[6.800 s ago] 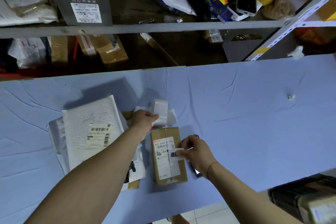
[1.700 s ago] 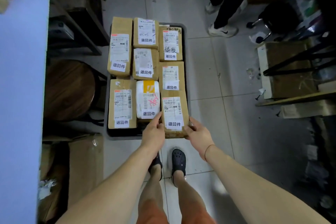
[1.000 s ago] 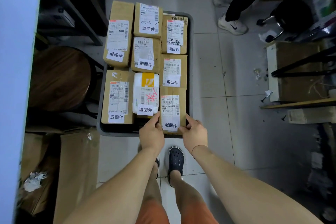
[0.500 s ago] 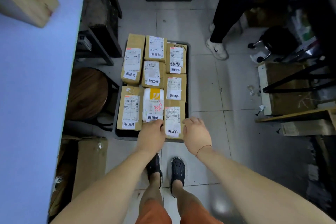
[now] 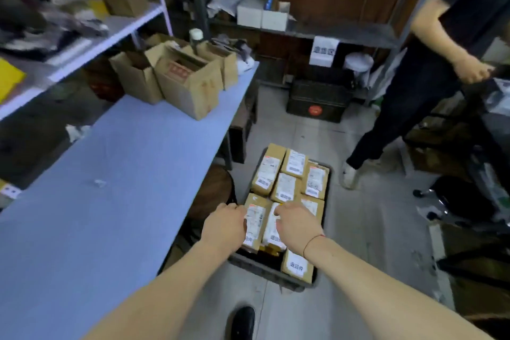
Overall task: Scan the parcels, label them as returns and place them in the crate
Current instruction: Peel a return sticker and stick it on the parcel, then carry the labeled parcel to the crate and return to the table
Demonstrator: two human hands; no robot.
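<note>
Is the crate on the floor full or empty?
Nearly full: labelled parcels cover most of the crate.

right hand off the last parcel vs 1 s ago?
Yes. The right hand has let go of the near-right parcel and moved farther along the crate, now above the white parcel, holding nothing.

brown cardboard parcels [image 5: 287, 188] with white labels printed in black fill a dark grey crate [image 5: 265, 270]; a pale blue counter [image 5: 110, 188] runs beside it, a thin red string circling the right wrist [image 5: 313, 241], floor [image 5: 367, 229] grey-tiled.
</note>
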